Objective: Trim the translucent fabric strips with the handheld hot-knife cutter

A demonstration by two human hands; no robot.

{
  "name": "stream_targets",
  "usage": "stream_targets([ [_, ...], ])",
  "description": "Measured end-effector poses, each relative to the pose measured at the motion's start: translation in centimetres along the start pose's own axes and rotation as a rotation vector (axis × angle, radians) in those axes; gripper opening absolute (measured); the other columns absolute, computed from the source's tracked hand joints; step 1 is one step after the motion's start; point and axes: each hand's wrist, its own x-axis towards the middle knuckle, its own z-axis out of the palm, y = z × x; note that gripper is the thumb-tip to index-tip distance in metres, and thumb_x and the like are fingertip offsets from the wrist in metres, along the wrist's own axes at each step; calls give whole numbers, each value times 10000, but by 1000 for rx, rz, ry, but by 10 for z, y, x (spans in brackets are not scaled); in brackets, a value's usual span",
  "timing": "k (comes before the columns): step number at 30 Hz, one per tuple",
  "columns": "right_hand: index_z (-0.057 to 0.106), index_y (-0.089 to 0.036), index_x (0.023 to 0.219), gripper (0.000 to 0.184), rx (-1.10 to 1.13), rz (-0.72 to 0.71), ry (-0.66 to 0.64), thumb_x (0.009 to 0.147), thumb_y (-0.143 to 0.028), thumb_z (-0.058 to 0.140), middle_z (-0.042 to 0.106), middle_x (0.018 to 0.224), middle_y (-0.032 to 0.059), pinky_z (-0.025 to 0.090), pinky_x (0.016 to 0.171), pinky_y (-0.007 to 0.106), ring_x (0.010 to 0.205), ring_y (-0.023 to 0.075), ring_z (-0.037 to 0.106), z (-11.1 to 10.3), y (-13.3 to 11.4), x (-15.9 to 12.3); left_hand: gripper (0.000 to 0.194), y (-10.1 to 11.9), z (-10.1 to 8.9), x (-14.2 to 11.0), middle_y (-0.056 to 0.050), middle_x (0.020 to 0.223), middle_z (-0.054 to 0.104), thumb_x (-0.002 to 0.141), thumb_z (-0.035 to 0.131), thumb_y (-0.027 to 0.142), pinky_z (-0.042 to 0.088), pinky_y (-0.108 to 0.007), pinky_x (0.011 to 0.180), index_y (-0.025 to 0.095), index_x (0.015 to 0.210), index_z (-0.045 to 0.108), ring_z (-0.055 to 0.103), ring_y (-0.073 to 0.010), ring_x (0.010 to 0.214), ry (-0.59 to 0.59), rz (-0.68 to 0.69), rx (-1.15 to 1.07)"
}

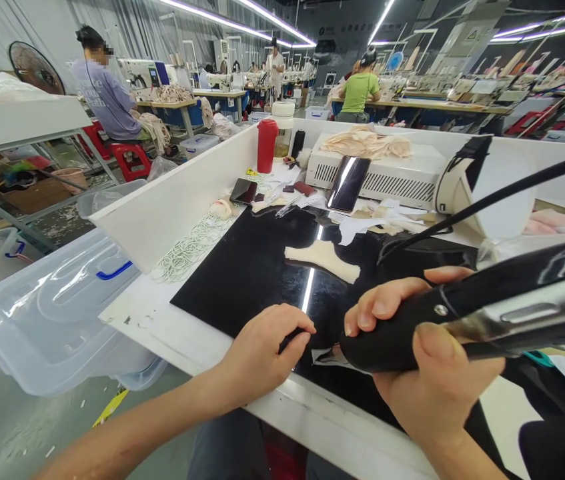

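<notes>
My right hand [432,360] is wrapped round a black handheld tool [392,333] with a long silver lever, its body running off the right edge. The tool's rounded end points down and left at the black mat [242,267]. By that end lies a small pale and dark scrap [335,358], partly hidden. Curled on the mat's front edge, my left hand [267,350] has thumb and forefinger tips together; anything pinched between them cannot be made out. Beyond both hands a cream fabric piece [322,259] with flared ends lies flat on the mat.
A black cable [492,200] arches across the right side. Behind the mat are a phone [349,183], a white vented box [377,160] and a red tumbler [267,147]. Pale green cord [192,248] lies heaped at left. A lidded plastic bin [57,300] stands beside the table.
</notes>
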Motion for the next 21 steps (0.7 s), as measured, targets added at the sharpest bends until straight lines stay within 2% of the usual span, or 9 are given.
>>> stream_targets([
  [9,597,-296,1129,351,-13,14,-45,852,-329,811,638,762,-40,537,513,313,609,161,565,-5,1,-3,165,-4,2,1,-18,1142,712,1005,552,117,490,-302,988,201,1077,674,642,-160,1069,-43,67,57],
  [12,628,-295,1125,354,-156,-2,-75,837,-370,820,656,831,-18,594,661,373,716,188,612,-16,-11,3,170,-6,-2,1,-33,1159,703,1000,560,101,478,-320,1002,194,1026,701,639,-175,1090,-156,146,119],
  [14,676,-273,1084,354,-297,-33,-42,802,-396,851,659,905,7,604,771,410,814,212,640,-22,-22,8,176,-6,-7,5,-34,1127,707,1000,565,98,480,-327,992,193,1001,713,644,-183,1074,-255,208,142],
  [15,694,-267,1060,361,-330,-42,-11,777,-407,870,652,916,11,606,778,412,828,217,640,-24,-28,12,178,-6,-10,9,-35,1118,709,1003,565,100,487,-322,981,193,1004,717,648,-184,1064,-301,230,146],
  [18,706,-290,1045,421,-276,-43,117,696,-383,923,624,829,-16,600,642,374,730,202,610,-25,-40,21,183,-8,-17,29,-55,1172,701,1019,555,115,508,-302,964,191,1082,709,655,-189,1075,-407,283,148],
  [21,694,-308,1080,500,-242,-70,202,645,-333,938,630,784,-36,563,531,342,636,183,584,-26,-39,27,173,-9,-18,56,-80,1216,708,1007,613,143,480,-354,1053,173,1168,669,635,-232,1167,-489,422,155],
])
